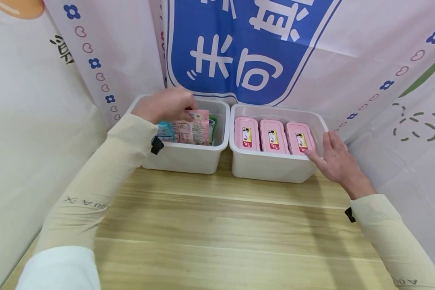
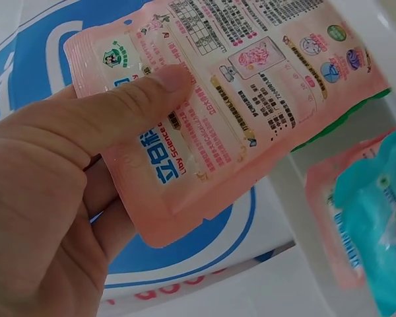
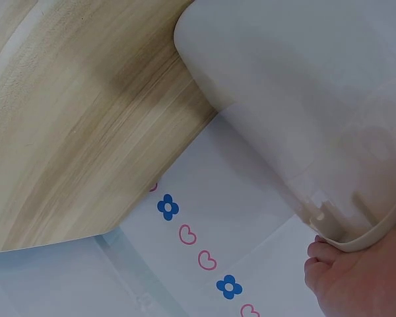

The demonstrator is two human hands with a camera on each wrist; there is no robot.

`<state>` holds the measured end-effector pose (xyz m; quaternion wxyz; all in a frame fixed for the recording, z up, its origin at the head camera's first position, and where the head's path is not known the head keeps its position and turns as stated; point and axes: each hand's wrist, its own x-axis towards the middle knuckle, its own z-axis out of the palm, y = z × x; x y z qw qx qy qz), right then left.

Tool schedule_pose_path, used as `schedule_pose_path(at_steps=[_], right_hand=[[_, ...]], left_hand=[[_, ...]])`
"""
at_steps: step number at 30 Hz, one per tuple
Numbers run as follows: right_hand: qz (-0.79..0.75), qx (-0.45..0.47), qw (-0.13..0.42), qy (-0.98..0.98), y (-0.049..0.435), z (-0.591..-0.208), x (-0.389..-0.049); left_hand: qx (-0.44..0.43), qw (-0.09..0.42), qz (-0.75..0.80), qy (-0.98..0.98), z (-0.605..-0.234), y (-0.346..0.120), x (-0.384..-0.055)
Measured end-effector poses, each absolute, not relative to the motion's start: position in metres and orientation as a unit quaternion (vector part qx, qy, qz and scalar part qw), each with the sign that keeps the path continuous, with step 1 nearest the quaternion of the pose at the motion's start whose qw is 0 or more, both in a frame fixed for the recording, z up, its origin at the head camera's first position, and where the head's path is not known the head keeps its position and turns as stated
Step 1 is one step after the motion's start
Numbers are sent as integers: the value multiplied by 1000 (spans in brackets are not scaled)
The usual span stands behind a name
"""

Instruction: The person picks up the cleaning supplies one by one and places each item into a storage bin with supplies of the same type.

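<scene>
My left hand (image 1: 168, 105) pinches a pink Liby detergent pouch (image 1: 197, 128) by its top end, thumb on the printed side in the left wrist view. The pouch's lower part is inside the left white bin (image 1: 179, 158). Near it in that bin are a blue pouch (image 1: 165, 131) and a green pouch (image 1: 212, 125), partly hidden behind the pink one. My right hand (image 1: 335, 159) rests at the front right corner of the right white bin (image 1: 272, 169), its thumb extended over the front rim and its fingers along the right side.
Three pink lidded boxes (image 1: 273, 137) with labels stand side by side in the right bin. Both bins sit next to each other on a wooden tabletop (image 1: 221, 225). Printed cloth walls (image 1: 369, 48) enclose the back and sides closely.
</scene>
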<state>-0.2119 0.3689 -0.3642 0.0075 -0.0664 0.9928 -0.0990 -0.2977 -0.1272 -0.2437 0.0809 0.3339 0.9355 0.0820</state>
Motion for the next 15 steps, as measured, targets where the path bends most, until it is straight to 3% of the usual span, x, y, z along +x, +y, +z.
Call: schedule_pose_path(at_steps=[6,15], right_hand=[[-96,-64,8,993,368,-365,-213],[-92,-66,7,994,367,-364,-213]], left_hand=[[334,91,80,935,-260,-125,-304],[353,61,80,930,-280,-126,-306]])
